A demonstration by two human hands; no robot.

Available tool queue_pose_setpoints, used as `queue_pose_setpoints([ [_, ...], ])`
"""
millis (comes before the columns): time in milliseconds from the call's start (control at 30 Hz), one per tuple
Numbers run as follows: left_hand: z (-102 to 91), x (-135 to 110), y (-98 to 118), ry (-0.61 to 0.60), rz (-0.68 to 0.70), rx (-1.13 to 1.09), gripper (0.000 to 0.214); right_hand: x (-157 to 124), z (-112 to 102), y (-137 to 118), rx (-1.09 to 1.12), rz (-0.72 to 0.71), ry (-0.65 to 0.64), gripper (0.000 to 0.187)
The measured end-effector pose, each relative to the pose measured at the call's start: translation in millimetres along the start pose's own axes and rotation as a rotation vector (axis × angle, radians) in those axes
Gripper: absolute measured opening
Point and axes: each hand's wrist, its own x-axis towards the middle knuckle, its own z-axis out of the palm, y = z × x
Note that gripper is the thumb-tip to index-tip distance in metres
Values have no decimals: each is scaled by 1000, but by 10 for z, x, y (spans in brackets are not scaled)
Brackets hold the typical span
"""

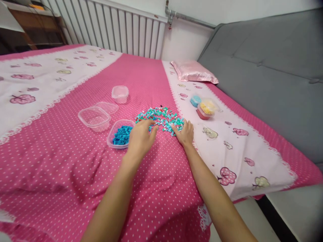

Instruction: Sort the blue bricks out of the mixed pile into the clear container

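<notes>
A loose pile of small plastic building bricks, mostly teal, light blue and green with some red and white, lies on the pink bedspread. At its left edge is my left hand, fingers bent and thumb apart; I see nothing held in it. Just left of that hand, a clear plastic tub holds blue bricks, its right side partly behind the hand. My right hand rests against the pile's right edge with thumb and fingers spread, touching the bricks.
Left of the pile are a clear tub, a clear lid and a smaller clear tub. To the right stand a container of yellow pieces, a red one beneath, and light-blue pieces. Behind lies a pink pillow.
</notes>
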Motion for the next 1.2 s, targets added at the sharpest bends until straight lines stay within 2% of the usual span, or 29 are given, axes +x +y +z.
queue_pose_setpoints([
  [100,343,-72,-60,-62,42,3,32,27,14,10,-16,-41,-49,89],
  [233,667,-173,-176,-127,38,231,42,69,32,54,7,-200,-99,81],
  [367,737,-215,-205,-176,-13,380,55,78,25,56,104,-387,-153,83],
  [500,734,-226,-206,-192,3,441,56,47,-11,-5,137,-527,-206,91],
  [667,759,-235,-222,-173,20,467,55,-3,-15,-95,58,-638,-247,73],
  [933,775,-232,-230,-185,17,479,54,120,194,-335,-111,-453,-155,68],
  [1200,777,-235,-246,-184,9,458,54,339,329,-518,-153,-375,-252,64],
])
